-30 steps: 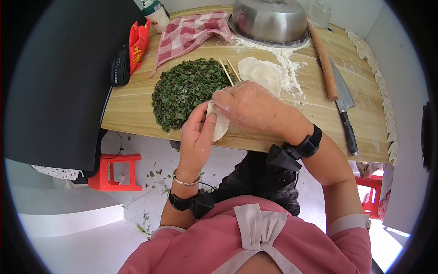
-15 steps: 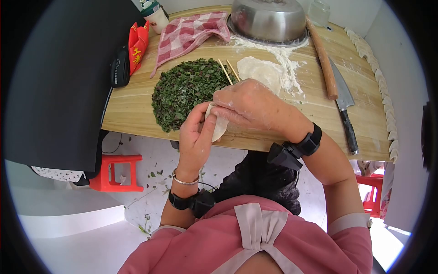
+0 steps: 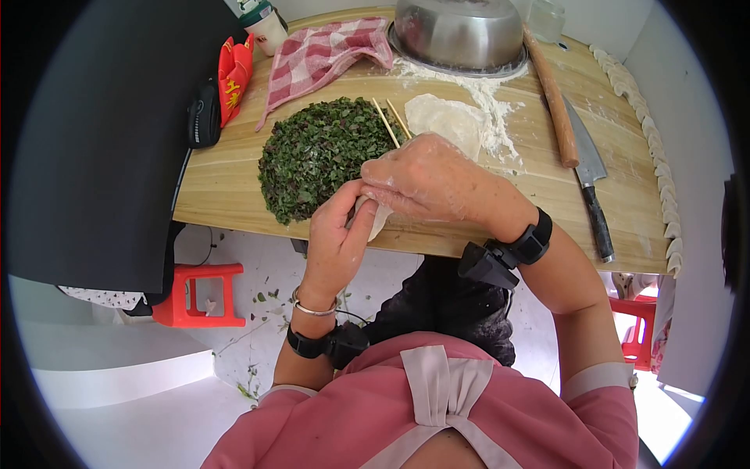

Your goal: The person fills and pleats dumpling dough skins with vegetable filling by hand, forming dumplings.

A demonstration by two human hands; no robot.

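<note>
Near the front edge of the table, my left hand (image 3: pixel 337 234) cradles a dumpling wrapper (image 3: pixel 380 221) between thumb and fingers. My right hand (image 3: pixel 418 181) closes over its upper edge, fingers pinched together and dusted with flour. Whatever lies inside the wrapper is hidden by my fingers. Just beyond the hands is a heap of chopped green leaves (image 3: pixel 316 160). A pair of chopsticks (image 3: pixel 387 123) points away from behind my right hand; their near ends are out of sight. Flat wrappers (image 3: pixel 445 123) lie stacked beyond that hand.
A steel basin (image 3: pixel 459 35) sits at the back beside loose flour (image 3: pixel 496 117). The rolling pin (image 3: pixel 553 98) and a knife (image 3: pixel 595 184) lie to the right. Folded dumplings (image 3: pixel 660 168) line the right edge. A checked cloth (image 3: pixel 324 59) and red packet (image 3: pixel 234 78) are back left.
My fingers have shifted slightly along the wrapper, and its visible part now looks smaller. The view has moved a little; the things on the table lie as before.
</note>
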